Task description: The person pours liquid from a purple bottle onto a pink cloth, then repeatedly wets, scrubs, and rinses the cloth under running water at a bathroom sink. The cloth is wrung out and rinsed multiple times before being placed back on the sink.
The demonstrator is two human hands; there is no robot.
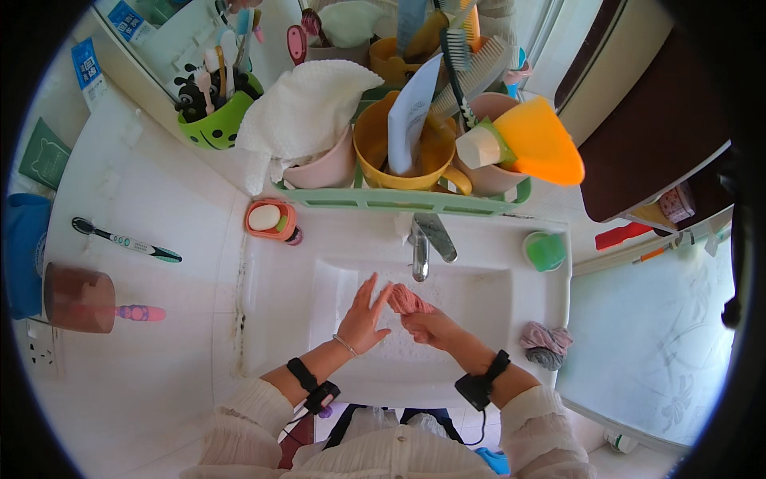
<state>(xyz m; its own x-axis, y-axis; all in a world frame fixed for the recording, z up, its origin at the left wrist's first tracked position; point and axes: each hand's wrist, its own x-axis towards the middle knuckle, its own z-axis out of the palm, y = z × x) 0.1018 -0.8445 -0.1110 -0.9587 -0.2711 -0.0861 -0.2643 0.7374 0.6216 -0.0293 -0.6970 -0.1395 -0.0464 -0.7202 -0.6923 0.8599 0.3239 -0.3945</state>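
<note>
Over the white washbasin [287, 353], my right hand [431, 330] grips a bunched reddish-pink cloth [409, 299]. The cloth's free end points up and left, below the spout of the chrome faucet [421, 257]. Beside it, my left hand [362, 323] is spread with its fingers apart, and its fingertips come close to the cloth. Whether they touch it I cannot tell. Bubbles or droplets show on the basin floor. A bracelet [344, 345] circles my left wrist, and a strapped black device sits on each forearm.
An orange soap dish [272, 220] with white soap stands at the back left corner. A green cup-like container [545, 251] and crumpled cloths [546, 345] rest on the right rim. Behind the faucet, a green rack [395, 199] holds a yellow mug [371, 143], pink cups and a white towel [311, 108].
</note>
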